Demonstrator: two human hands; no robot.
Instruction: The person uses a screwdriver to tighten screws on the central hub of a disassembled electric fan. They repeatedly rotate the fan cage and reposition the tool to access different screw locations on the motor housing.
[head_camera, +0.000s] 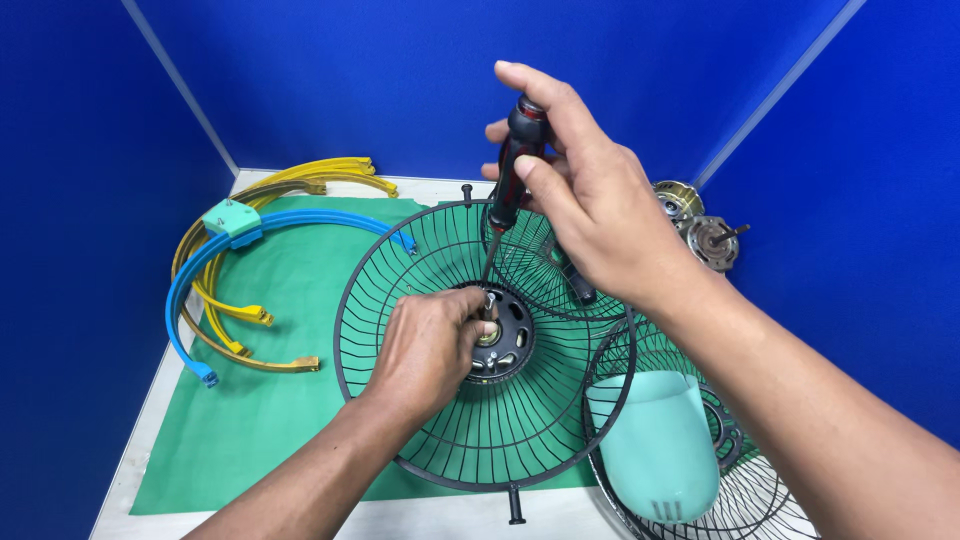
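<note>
Head view: right hand (590, 215) is gripping a screwdriver (512, 170) upright over the black fan guard (480, 420) hub, left hand (430, 345) is pinching a screw there.

Rings (225, 280) left — grille (480, 345) on mat (290, 300)

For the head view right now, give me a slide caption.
Right hand drives a screwdriver into the black fan guard hub while the left hand steadies it.

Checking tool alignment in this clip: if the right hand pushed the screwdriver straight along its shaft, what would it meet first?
The right hand aims the screwdriver down at the fan guard's hub; its tip looks already at a screw there, beside the left hand fingers. Depth is unclear.
</note>
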